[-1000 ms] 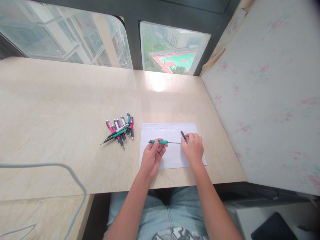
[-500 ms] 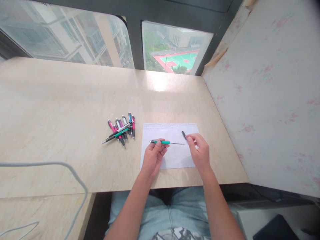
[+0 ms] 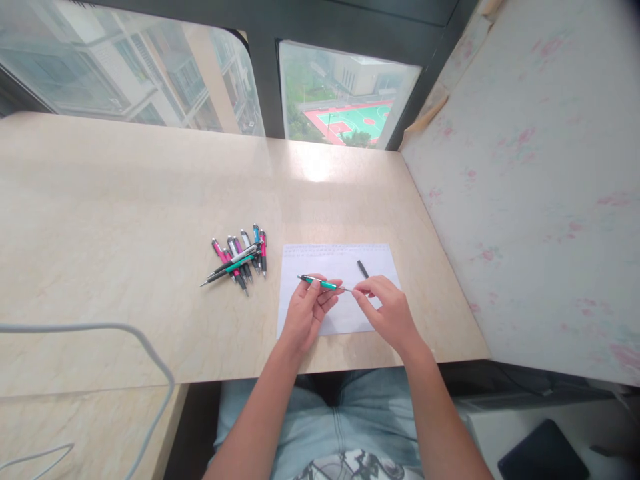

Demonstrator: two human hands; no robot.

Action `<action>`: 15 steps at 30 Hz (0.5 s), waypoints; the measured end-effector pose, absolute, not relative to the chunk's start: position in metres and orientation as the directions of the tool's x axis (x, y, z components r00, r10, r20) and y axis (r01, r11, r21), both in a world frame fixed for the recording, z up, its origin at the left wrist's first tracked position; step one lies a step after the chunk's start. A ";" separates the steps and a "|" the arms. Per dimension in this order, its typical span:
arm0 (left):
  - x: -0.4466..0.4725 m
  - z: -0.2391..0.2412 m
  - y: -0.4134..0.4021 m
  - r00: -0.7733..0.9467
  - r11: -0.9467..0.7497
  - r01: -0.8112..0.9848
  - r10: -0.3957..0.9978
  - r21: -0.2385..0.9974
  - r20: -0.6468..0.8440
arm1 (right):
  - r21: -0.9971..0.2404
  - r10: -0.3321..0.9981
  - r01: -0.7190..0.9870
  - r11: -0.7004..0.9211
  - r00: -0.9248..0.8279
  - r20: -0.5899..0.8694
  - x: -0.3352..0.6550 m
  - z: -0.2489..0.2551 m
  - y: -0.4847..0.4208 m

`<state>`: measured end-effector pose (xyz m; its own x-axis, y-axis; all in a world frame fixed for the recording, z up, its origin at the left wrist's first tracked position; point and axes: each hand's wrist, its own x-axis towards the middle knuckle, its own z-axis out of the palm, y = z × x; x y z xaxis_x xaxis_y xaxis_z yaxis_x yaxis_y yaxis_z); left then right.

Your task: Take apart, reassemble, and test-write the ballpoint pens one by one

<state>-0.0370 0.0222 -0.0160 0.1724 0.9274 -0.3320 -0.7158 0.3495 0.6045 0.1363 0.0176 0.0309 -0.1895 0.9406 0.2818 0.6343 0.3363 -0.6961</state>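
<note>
My left hand (image 3: 307,313) is closed around a teal pen barrel (image 3: 320,282), held level above a white sheet of paper (image 3: 340,257). A thin refill sticks out of the barrel toward the right. My right hand (image 3: 387,310) pinches the free end of that refill (image 3: 346,289) between thumb and forefinger. A small black pen piece (image 3: 363,269) lies loose on the paper just beyond my right hand. A heap of several pens (image 3: 240,259), pink, teal, blue and grey, lies on the table left of the paper.
The beige table (image 3: 125,220) runs to a window at the back and a flowered wall panel (image 3: 525,187) on the right. A grey cable (image 3: 145,347) loops over the front left corner. A dark object (image 3: 545,460) sits low at the right.
My right hand has let the black piece lie on the paper and moved left and nearer, closing on the refill tip. The teal barrel now tilts slightly.
</note>
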 end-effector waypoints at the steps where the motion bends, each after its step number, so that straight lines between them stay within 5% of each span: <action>1: -0.037 -0.016 0.022 0.167 0.344 -0.717 0.929 0.606 -0.330 | -0.696 0.941 0.634 0.336 -0.190 0.282 0.136 0.031 0.017; 15: -0.036 -0.024 0.025 -0.026 0.200 -0.734 0.947 0.649 -0.321 | -0.646 0.940 0.706 0.290 -0.081 0.333 0.147 0.013 0.020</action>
